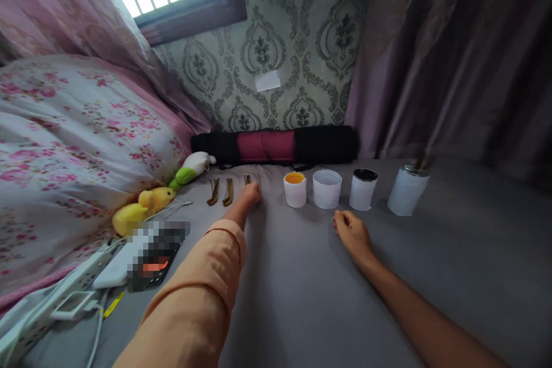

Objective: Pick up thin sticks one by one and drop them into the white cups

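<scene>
My left hand (252, 193) reaches forward, its fingers closed at a thin brown bent piece (247, 180) whose upper end sticks out past them. To its left, two similar brown bent pieces, one (227, 192) nearer and another (213, 192) farther, lie on the grey sheet. My right hand (354, 236) rests on the sheet, fingers curled in, with nothing visible in them. Just beyond it stand a white-wrapped cup with orange-yellow contents (295, 194), a translucent white cup (326, 192), a white-wrapped cup with dark contents (363, 192) and a wrapped jar holding sticks (407, 191).
Along the wall lies a black and maroon roll (265, 146). At the left are plush toys (157, 198), a phone (166, 261), a white power bank (114, 267), cables and a power strip (38, 322). A floral cover (77, 132) bulges behind them.
</scene>
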Tool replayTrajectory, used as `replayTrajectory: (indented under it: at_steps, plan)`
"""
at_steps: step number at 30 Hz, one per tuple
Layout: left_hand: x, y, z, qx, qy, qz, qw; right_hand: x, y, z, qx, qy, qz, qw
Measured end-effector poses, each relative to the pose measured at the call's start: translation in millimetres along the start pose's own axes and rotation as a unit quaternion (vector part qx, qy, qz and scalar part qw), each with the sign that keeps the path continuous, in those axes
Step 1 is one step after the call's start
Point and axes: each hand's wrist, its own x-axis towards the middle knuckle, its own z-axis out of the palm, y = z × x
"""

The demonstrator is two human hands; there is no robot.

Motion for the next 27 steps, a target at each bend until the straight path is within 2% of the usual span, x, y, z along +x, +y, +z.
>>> replayTrajectory:
  at_steps: [5,16,27]
  plan:
    - [0.7,4.1,-2.2,-0.019,0.007,-0.028,0.999,0.1,1.6,0.1,0.007,-0.005,-0.001,1.000]
    - [-1.0,6.2,-3.6,-0.057,0.016,-0.044,0.997,-0.3,1.9,0.3,-0.005,0.007,-0.013,1.000]
    - [-0.9,6.0,-4.3,-0.110,0.022,-0.065,0.992,-2.2,-2.5,-1.3,-0.001,-0.001,0.004,1.000]
